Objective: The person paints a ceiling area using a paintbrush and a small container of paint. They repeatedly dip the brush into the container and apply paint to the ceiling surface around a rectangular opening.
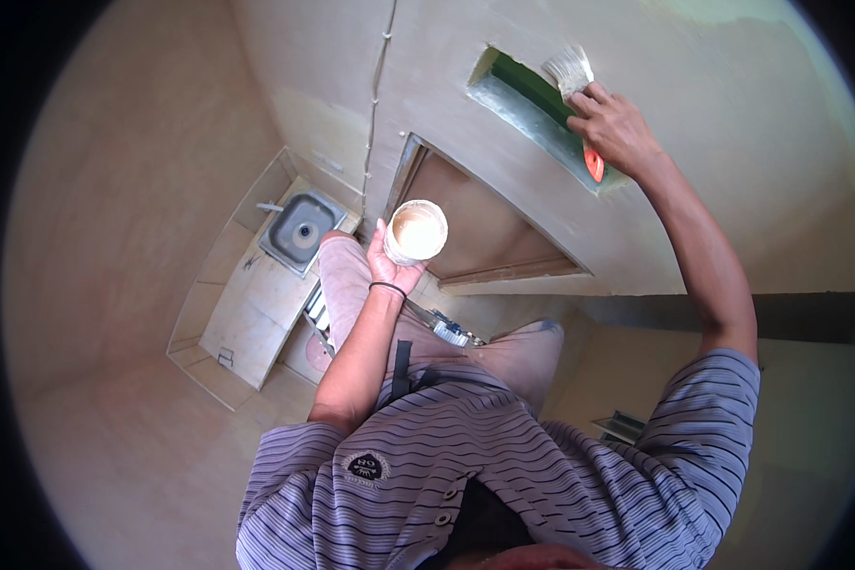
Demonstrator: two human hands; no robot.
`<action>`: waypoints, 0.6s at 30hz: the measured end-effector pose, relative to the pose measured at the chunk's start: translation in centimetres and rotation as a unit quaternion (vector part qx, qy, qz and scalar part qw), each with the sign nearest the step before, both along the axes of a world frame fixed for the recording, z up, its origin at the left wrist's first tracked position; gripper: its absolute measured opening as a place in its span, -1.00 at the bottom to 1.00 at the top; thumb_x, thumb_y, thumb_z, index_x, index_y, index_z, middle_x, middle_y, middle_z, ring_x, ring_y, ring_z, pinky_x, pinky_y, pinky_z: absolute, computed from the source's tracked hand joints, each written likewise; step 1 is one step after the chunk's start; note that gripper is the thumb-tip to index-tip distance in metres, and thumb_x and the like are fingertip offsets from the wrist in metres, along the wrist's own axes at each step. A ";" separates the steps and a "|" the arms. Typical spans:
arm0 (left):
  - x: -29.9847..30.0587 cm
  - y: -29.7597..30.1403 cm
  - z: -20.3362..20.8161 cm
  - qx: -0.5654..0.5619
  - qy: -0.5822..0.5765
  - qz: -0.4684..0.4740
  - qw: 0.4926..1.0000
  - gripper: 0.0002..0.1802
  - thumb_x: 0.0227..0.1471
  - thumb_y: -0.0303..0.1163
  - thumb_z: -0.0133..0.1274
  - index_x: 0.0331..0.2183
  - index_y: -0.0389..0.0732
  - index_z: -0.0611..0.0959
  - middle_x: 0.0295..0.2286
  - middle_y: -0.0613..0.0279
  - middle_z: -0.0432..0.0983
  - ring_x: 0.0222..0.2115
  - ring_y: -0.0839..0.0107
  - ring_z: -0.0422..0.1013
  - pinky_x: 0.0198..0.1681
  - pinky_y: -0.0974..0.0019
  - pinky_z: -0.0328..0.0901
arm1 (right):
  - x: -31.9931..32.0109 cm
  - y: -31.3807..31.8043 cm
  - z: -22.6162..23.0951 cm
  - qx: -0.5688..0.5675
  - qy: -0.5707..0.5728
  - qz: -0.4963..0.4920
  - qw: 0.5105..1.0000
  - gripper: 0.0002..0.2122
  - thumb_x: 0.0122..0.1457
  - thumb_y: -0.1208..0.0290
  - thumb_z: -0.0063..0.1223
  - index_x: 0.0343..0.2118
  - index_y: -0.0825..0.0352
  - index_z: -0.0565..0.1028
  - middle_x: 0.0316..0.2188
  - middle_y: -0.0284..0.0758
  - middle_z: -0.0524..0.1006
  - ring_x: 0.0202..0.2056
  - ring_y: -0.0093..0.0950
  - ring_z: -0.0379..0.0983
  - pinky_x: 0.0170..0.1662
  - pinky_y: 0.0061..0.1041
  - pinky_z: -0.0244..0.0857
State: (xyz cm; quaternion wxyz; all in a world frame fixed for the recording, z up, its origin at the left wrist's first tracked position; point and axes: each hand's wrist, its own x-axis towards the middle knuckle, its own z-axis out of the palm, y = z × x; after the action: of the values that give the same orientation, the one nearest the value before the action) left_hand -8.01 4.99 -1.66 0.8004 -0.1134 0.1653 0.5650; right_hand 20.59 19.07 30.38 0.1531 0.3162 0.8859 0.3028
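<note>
My left hand (398,268) is closed around a small round tub (414,249) with whitish, paint-like stuff inside and smears down its side. I hold it in front of my legs, its mouth facing up. Up at the right, my right hand (616,125) grips a paintbrush (569,72) by its orange-red handle (594,163). The whitened bristles lie against or very near the wall (693,114), just by the upper edge of a recessed opening (532,104) with a green inside and pale sill. My fingers hide the middle of the brush.
Below the opening is a brown door (470,204) in a wooden frame. A cable (377,85) runs up the wall. To the left, a tiled counter (256,304) bears a metal sink (301,235). Between my legs, below, several small items (451,331) show, partly hidden.
</note>
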 end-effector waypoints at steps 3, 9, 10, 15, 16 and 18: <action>0.0 0.0 -0.2 0.009 -0.002 -0.001 1.000 -0.29 0.04 0.26 0.08 0.07 -0.01 0.52 0.02 0.16 0.49 0.03 0.11 0.41 -0.02 -0.03 0.36 | 1.0 -1.5 0.2 -0.011 0.012 -0.019 1.000 -0.92 0.03 0.40 0.12 -0.40 0.13 0.60 -0.15 -0.53 0.45 0.01 -0.50 0.32 -0.17 -0.48 0.41; 0.1 0.1 0.0 0.016 -0.004 -0.006 1.000 -0.28 0.03 0.26 0.09 0.08 -0.02 0.51 0.02 0.15 0.49 0.04 0.11 0.41 -0.02 -0.04 0.36 | 3.2 -3.9 0.3 -0.018 0.029 -0.038 0.999 -0.90 0.00 0.40 0.15 -0.39 0.12 0.61 -0.16 -0.52 0.46 -0.01 -0.49 0.34 -0.16 -0.47 0.41; 0.1 0.1 0.1 0.019 -0.001 -0.006 1.000 -0.28 0.04 0.26 0.09 0.08 -0.03 0.51 0.02 0.15 0.49 0.04 0.11 0.41 -0.02 -0.05 0.36 | 3.4 -4.3 0.3 -0.018 0.034 -0.039 0.999 -0.90 -0.01 0.40 0.15 -0.39 0.12 0.61 -0.16 -0.51 0.46 -0.02 -0.49 0.34 -0.17 -0.46 0.42; 0.2 -0.4 -0.4 0.023 -0.002 -0.015 1.000 -0.27 0.04 0.26 0.08 0.08 -0.03 0.51 0.03 0.15 0.49 0.04 0.11 0.41 -0.03 -0.05 0.37 | 4.2 -6.8 -0.4 -0.035 0.016 -0.057 0.998 -0.92 -0.02 0.38 0.15 -0.42 0.13 0.61 -0.16 -0.49 0.47 -0.02 -0.49 0.35 -0.19 -0.46 0.43; 0.2 -0.6 -0.5 0.013 0.000 -0.015 1.000 -0.27 0.04 0.27 0.07 0.08 -0.03 0.51 0.03 0.16 0.49 0.03 0.11 0.41 -0.03 -0.05 0.37 | 3.9 -7.6 -0.6 -0.041 0.007 -0.066 0.997 -0.92 -0.02 0.37 0.15 -0.43 0.13 0.61 -0.17 -0.49 0.47 -0.02 -0.48 0.35 -0.19 -0.46 0.43; 0.3 -0.5 -0.5 0.006 0.002 -0.016 1.000 -0.27 0.04 0.27 0.07 0.08 -0.03 0.51 0.03 0.16 0.49 0.03 0.11 0.41 -0.03 -0.05 0.36 | 2.9 -8.6 -0.4 -0.044 0.000 -0.048 0.998 -0.92 -0.01 0.37 0.14 -0.43 0.14 0.61 -0.19 -0.47 0.46 -0.02 -0.47 0.35 -0.17 -0.44 0.42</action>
State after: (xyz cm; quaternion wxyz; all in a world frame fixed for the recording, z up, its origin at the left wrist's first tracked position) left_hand -7.75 4.47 -2.17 0.8094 -0.1054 0.1652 0.5536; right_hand 23.48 10.50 30.00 0.1811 0.3510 0.8825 0.2555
